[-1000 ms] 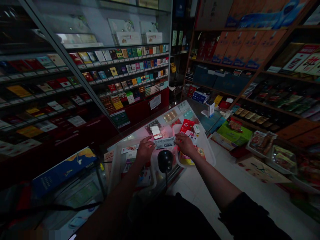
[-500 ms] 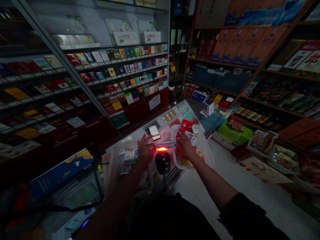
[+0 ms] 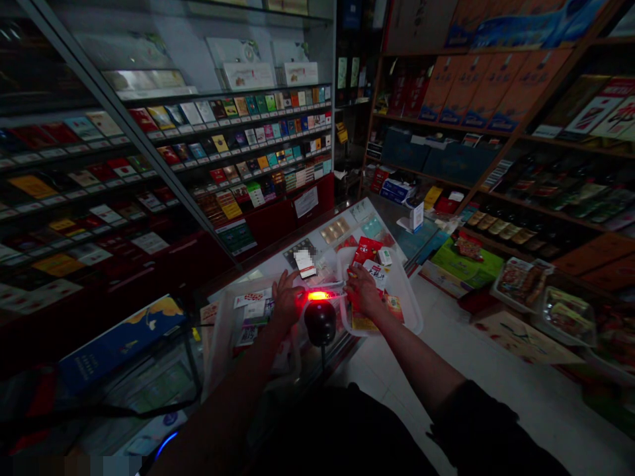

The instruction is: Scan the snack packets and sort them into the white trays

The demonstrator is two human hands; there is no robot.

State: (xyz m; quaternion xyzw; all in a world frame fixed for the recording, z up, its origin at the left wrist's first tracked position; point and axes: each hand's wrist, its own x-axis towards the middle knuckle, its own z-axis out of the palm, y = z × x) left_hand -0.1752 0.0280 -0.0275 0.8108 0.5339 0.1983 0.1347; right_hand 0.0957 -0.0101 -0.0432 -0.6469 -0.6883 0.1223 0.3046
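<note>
Between my two hands a narrow printed snack packet [image 3: 335, 293] is stretched level, its printed side lit bright red. My left hand [image 3: 288, 299] pinches its left end, the other fingers raised. The right end is in the closed fingers of my right hand [image 3: 363, 291]. Just on my side of the packet stands a black barcode scanner [image 3: 320, 324] with a cable running down. A plastic tub [image 3: 417, 311] with red, white and yellow packets is under my right hand. Another plastic tub [image 3: 215, 357] holding several packets lies beneath my left forearm.
The tubs rest on a glass counter [image 3: 354, 228]; a white card [image 3: 304, 262] lies behind the packet. A blue box [image 3: 122, 344] is at the left. Cigarette shelves [image 3: 238, 135] line the back; bottles and cartons [image 3: 466, 92] fill the right shelves. Packaged food trays [image 3: 520, 284] stand at right.
The packet has moved slightly toward me and tipped toward the scanner. A red glow now lights it, absent a second ago. Both hands keep their hold.
</note>
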